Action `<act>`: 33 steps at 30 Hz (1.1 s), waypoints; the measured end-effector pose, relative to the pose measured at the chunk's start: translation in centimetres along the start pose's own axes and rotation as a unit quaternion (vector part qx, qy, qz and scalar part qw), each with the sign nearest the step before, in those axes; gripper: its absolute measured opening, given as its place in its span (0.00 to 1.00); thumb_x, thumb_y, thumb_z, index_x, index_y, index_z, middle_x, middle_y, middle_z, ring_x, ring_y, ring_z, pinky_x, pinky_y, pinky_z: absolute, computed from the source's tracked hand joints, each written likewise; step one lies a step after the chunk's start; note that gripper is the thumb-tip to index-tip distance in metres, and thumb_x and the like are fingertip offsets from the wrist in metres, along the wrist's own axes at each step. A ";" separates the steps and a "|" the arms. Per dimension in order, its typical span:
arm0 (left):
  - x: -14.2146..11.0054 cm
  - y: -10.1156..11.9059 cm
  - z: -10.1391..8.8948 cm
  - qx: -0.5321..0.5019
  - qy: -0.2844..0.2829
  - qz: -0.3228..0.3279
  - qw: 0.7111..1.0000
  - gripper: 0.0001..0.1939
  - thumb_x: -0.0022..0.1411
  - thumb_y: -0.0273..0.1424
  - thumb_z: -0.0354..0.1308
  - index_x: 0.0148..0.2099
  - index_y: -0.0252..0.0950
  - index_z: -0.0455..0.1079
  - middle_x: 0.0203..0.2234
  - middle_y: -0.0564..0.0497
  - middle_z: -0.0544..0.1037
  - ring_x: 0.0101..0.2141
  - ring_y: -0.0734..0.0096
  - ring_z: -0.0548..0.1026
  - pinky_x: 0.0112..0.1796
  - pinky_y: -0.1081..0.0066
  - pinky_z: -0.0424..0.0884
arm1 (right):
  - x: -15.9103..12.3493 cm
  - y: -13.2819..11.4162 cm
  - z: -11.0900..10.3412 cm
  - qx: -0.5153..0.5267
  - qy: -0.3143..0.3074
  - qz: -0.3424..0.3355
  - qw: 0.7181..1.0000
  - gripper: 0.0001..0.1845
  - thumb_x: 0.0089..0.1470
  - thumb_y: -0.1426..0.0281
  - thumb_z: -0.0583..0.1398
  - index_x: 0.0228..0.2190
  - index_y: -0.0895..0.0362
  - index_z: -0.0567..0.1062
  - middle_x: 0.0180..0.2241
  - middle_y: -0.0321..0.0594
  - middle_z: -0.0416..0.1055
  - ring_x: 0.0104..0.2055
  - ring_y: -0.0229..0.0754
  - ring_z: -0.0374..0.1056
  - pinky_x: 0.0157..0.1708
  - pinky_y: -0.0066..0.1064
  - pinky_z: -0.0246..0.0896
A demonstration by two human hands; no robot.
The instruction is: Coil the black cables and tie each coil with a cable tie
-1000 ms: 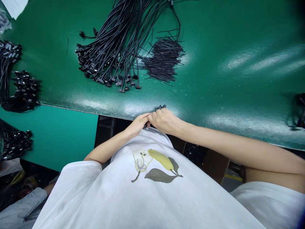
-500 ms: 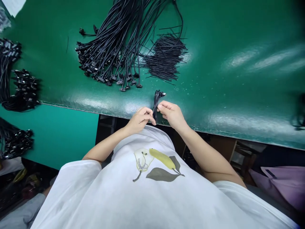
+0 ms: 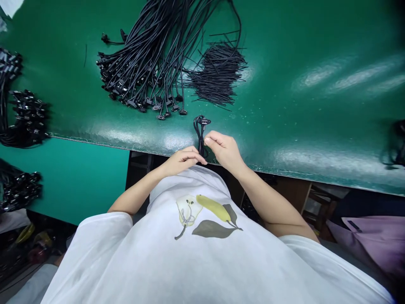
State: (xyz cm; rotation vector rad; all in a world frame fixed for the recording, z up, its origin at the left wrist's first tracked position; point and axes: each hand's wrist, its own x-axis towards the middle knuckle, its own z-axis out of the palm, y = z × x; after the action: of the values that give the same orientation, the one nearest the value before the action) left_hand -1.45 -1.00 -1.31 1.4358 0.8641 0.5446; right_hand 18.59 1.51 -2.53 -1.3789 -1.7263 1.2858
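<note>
A short black cable (image 3: 200, 128), folded into a small coil with its connector on top, stands at the near edge of the dark green table (image 3: 300, 105). My left hand (image 3: 182, 159) pinches the lower part of the coil from the left. My right hand (image 3: 223, 150) pinches it from the right, fingers closed near the top. Behind them lies a big bundle of black cables with connectors (image 3: 148, 71). Right of that bundle sits a heap of thin black ties (image 3: 218, 74).
More black cable bundles (image 3: 23, 118) lie at the left, some on a lighter green table (image 3: 82, 177). Another dark bundle (image 3: 397, 145) shows at the right edge. A pink bag (image 3: 373, 240) sits below the table at the right.
My hands have lifted the coiled cable from the table edge and shifted it slightly left. My right arm has drawn in closer to my body.
</note>
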 end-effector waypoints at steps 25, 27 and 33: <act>2.1 -1.4 -1.2 0.156 0.160 0.017 0.974 0.21 0.69 0.41 0.51 0.57 0.37 0.72 0.47 0.43 0.76 0.50 0.63 0.73 0.56 0.63 0.65 | -1.4 3.9 1.3 -0.320 0.070 0.044 0.944 0.20 0.65 0.64 0.48 0.46 0.63 0.72 0.32 0.53 0.76 0.30 0.50 0.70 0.30 0.35 0.61; 2.6 -1.2 -3.8 0.251 0.263 0.015 0.931 0.23 0.70 0.43 0.48 0.59 0.37 0.70 0.47 0.42 0.76 0.50 0.61 0.72 0.55 0.61 0.64 | -2.2 5.7 -1.7 -0.332 0.100 0.118 0.930 0.17 0.63 0.64 0.50 0.43 0.62 0.73 0.28 0.50 0.74 0.27 0.50 0.67 0.30 0.36 0.58; 5.5 -1.6 -8.1 0.411 0.300 -0.017 0.861 0.26 0.67 0.50 0.49 0.59 0.39 0.68 0.48 0.40 0.75 0.50 0.52 0.70 0.55 0.56 0.62 | -6.8 11.9 -12.7 -0.362 0.280 0.205 0.865 0.21 0.63 0.69 0.52 0.55 0.63 0.70 0.45 0.61 0.70 0.43 0.53 0.66 0.41 0.41 0.54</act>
State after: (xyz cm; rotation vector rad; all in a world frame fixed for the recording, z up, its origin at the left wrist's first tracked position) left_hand -4.78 8.16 -3.30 2.0476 1.7672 0.6427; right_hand 36.34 -0.76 -7.90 -2.3596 -1.5756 0.2800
